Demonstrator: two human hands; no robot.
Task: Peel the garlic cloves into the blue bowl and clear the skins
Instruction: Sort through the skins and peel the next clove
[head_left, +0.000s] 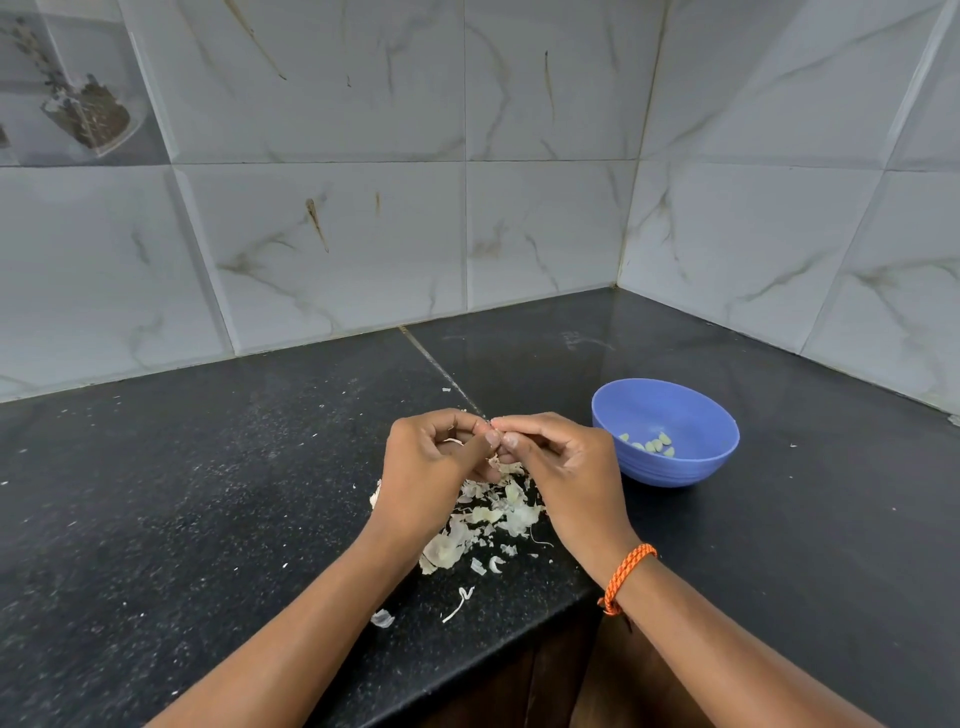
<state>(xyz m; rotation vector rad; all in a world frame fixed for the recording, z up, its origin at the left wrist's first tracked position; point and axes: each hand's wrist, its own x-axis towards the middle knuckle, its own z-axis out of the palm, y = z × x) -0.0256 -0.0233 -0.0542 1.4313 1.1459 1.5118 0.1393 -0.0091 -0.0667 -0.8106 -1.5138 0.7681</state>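
My left hand (434, 457) and my right hand (558, 462) meet fingertip to fingertip above the counter, both pinching a small garlic clove (493, 460) that is mostly hidden between the fingers. Under the hands lies a pile of pale garlic skins (488, 519), with a few loose scraps nearer the counter's front edge. The blue bowl (691, 467) stands just right of my right hand and holds several peeled cloves (652, 444).
The black speckled counter (182, 493) runs into a corner of grey marble wall tiles (337, 234). Its front edge (467, 670) lies just below the skins, with a dark cabinet beneath. An orange braided band (626, 574) circles my right wrist.
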